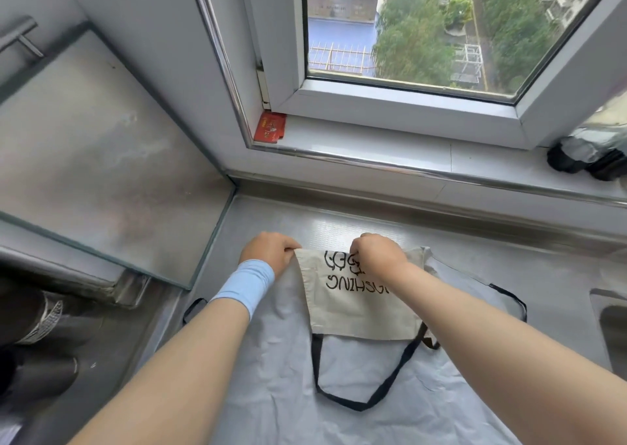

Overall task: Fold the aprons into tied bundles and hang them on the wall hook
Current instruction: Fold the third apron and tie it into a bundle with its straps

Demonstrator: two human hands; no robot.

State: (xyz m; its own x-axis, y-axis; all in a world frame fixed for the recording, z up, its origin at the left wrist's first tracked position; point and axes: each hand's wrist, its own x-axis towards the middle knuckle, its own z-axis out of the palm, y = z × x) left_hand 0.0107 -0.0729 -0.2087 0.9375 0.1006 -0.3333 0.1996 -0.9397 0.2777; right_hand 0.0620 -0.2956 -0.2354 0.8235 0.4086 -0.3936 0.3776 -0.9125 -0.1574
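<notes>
Left hand and right hand pinch the apron's far edge.

Two aprons lie on the surface: one cream apron with black lettering and one pale blue apron under it. Two hands show, one left hand and one right hand, with one wristband between them. There is one red packet and one window.
</notes>
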